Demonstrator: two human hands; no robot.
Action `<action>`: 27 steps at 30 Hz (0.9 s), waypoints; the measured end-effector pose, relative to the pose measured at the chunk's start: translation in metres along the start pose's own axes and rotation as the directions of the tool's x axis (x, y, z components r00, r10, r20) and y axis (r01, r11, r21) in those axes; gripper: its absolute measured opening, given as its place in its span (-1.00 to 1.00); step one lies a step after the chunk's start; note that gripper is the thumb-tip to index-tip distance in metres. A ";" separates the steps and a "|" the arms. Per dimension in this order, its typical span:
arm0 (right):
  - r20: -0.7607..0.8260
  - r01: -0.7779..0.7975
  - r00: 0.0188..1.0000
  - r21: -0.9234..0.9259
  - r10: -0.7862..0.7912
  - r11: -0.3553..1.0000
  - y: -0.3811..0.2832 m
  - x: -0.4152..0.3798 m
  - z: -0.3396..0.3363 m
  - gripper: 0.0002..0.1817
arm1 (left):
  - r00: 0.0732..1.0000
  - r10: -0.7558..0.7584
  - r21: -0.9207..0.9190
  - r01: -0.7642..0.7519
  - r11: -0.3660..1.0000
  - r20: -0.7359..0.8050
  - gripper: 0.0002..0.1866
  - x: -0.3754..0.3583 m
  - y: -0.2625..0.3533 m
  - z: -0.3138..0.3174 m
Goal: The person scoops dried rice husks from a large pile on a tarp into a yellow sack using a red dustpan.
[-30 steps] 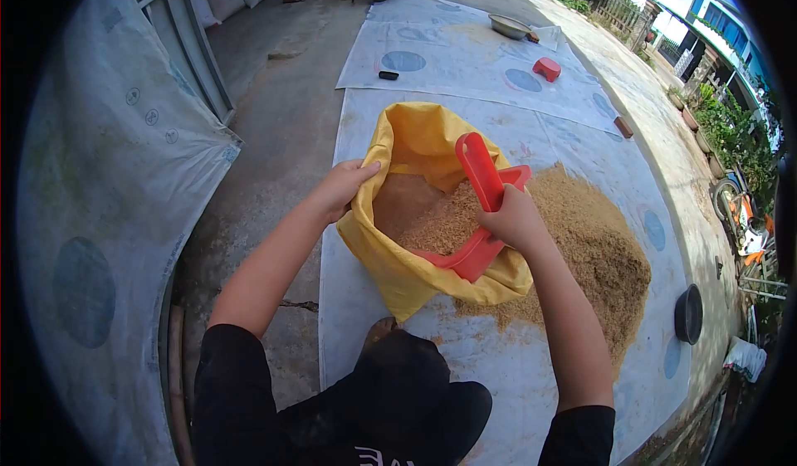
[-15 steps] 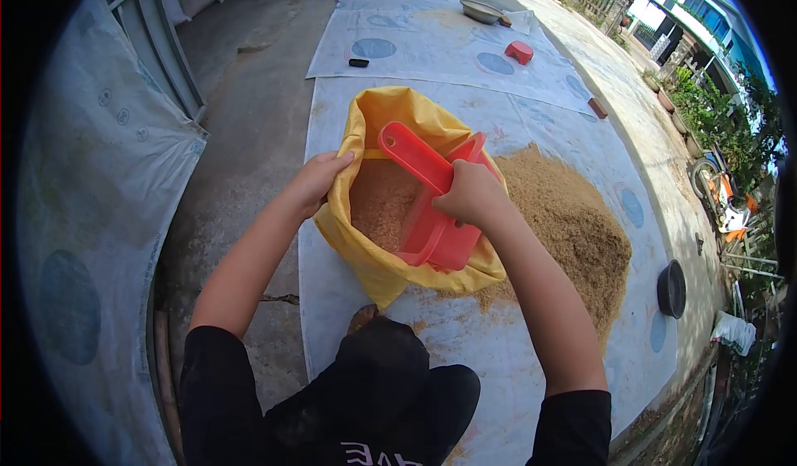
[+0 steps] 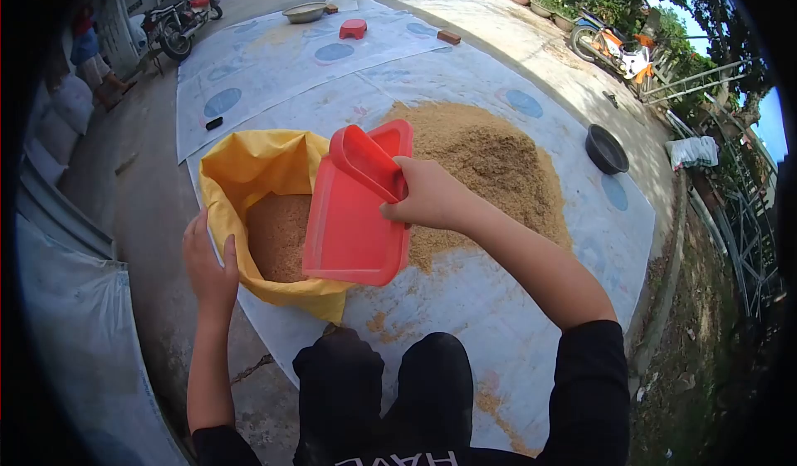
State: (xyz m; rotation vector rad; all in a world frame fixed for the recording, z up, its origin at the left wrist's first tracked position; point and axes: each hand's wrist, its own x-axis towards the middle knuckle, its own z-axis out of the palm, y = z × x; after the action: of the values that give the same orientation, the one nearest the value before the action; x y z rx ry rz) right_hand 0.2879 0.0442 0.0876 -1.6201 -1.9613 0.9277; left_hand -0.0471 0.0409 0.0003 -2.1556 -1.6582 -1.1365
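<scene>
A yellow bag (image 3: 249, 163) stands with its mouth wide, holding a brown, grainy material (image 3: 278, 238). My left hand (image 3: 209, 258) rests against the bag's left side near the rim, fingers stretched and thumb apart. In my right hand (image 3: 432, 194) is the handle of a red plastic dustpan (image 3: 357, 225), tilted over the bag's right rim. The dustpan hides part of the opening, and no load shows on it. To the right of the bag, a large heap of similar light-brown grainy material (image 3: 490, 167) lies on a whitish tarp (image 3: 448, 292).
A dark basin (image 3: 607, 149) sits at the tarp's right edge. Farther off are a red stool (image 3: 353, 29), a metal basin (image 3: 305, 13), a brick (image 3: 449, 38) and a small black object (image 3: 214, 123). Motorbikes (image 3: 178, 22) and a person (image 3: 87, 55) are at the back left.
The view has turned right. My right hand has lifted the dustpan from inside the bag to above its right rim. My left hand's grip on the rim has loosened, and it lies along the side.
</scene>
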 end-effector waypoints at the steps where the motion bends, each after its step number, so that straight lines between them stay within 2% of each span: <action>1: -0.056 -0.048 0.997 0.007 0.048 0.999 0.016 -0.020 -0.011 -0.58 | 0.992 0.105 0.000 -0.105 0.994 0.075 -0.46 -0.006 0.010 -0.001; 3: -0.249 0.047 0.968 0.092 -0.022 0.995 0.053 -0.064 -0.028 -0.57 | 0.930 0.208 -0.144 -0.171 0.975 0.302 -0.52 -0.022 0.034 0.004; 6: -0.475 -0.002 0.875 0.199 0.098 0.980 0.105 -0.141 -0.038 -0.59 | 0.847 0.376 -0.194 -0.324 0.926 0.377 -0.48 -0.038 0.077 0.014; 7: -0.508 -0.017 0.853 0.199 0.118 0.980 0.125 -0.164 -0.034 -0.59 | 0.779 0.421 -0.184 -0.381 0.906 0.464 -0.42 -0.040 0.087 0.020; 8: -0.577 -0.036 0.795 0.262 0.187 0.964 0.148 -0.186 -0.023 -0.63 | 0.701 0.457 -0.174 -0.439 0.882 0.547 -0.36 -0.043 0.096 0.029; 9: -0.631 -0.051 0.730 0.332 0.261 0.942 0.173 -0.207 -0.007 -0.67 | 0.681 0.491 -0.199 -0.464 0.863 0.544 -0.36 -0.047 0.099 0.041; 11: -0.700 -0.138 0.614 0.360 0.365 0.923 0.223 -0.241 0.034 -0.66 | 0.590 0.445 -0.090 -0.532 0.842 0.674 -0.22 -0.055 0.100 0.062; 13: -0.653 -0.252 0.518 0.501 0.552 0.828 0.270 -0.261 0.086 -0.68 | 0.556 0.418 -0.069 -0.542 0.838 0.719 -0.16 -0.062 0.102 0.081; 15: -0.669 -0.305 0.484 0.476 0.565 0.825 0.299 -0.272 0.137 -0.67 | 0.561 0.356 0.004 -0.540 0.842 0.747 -0.18 -0.069 0.093 0.102; 16: -0.690 -0.363 0.460 0.429 0.560 0.827 0.311 -0.273 0.162 -0.66 | 0.559 0.440 -0.028 -0.596 0.803 0.702 -0.32 -0.069 0.092 0.107; 17: -0.686 -0.358 0.452 0.445 0.569 0.821 0.323 -0.275 0.189 -0.66 | 0.549 0.445 -0.026 -0.609 0.793 0.707 -0.32 -0.067 0.090 0.111; 19: -0.632 -0.386 0.495 0.455 0.596 0.803 0.343 -0.272 0.231 -0.59 | 0.562 0.471 -0.031 -0.619 0.784 0.680 -0.52 -0.062 0.085 0.115; 20: -0.628 -0.384 0.495 0.461 0.600 0.800 0.351 -0.268 0.247 -0.59 | 0.558 0.470 -0.028 -0.623 0.782 0.684 -0.52 -0.055 0.081 0.117; 22: -0.616 -0.311 0.438 0.580 0.655 0.753 0.354 -0.250 0.269 -0.55 | 0.706 0.408 0.049 -0.530 0.847 0.579 -0.64 -0.032 0.074 0.115; 24: -0.619 -0.317 0.461 0.555 0.636 0.770 0.358 -0.229 0.283 -0.54 | 0.836 0.224 0.099 -0.312 0.945 0.502 -0.71 0.000 0.070 0.104; 26: -0.629 -0.322 0.478 0.524 0.613 0.789 0.366 -0.203 0.295 -0.53 | 0.945 0.150 -0.061 -0.138 0.989 0.290 -0.77 0.021 0.025 0.105; 27: -0.684 -0.251 0.454 0.518 0.572 0.818 0.369 -0.187 0.302 -0.53 | 0.943 0.149 -0.059 -0.138 0.989 0.299 -0.77 0.026 0.002 0.105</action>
State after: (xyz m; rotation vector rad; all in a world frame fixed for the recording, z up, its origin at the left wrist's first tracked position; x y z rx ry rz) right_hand 0.3715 -0.1697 -0.3700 -1.8628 -0.6911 0.4453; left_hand 0.0042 0.1190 -0.0539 -2.5322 -1.5670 -0.8357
